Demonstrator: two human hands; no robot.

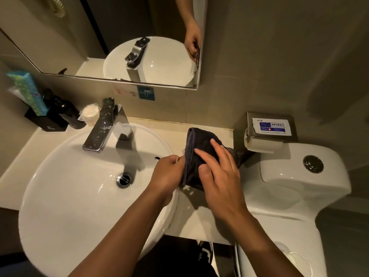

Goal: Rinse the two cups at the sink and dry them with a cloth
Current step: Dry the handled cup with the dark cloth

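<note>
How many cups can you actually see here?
1, and only partly: the ribbed rim of a glass cup peeks out from under the dark cloth, between the left hand and right hand, right of the sink. A second cup may be hidden.

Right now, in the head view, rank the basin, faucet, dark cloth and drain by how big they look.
1. Basin, by far the largest.
2. Dark cloth and faucet: look alike, so no ranking; the hands hide part of the cloth.
3. Drain, smallest.
</note>
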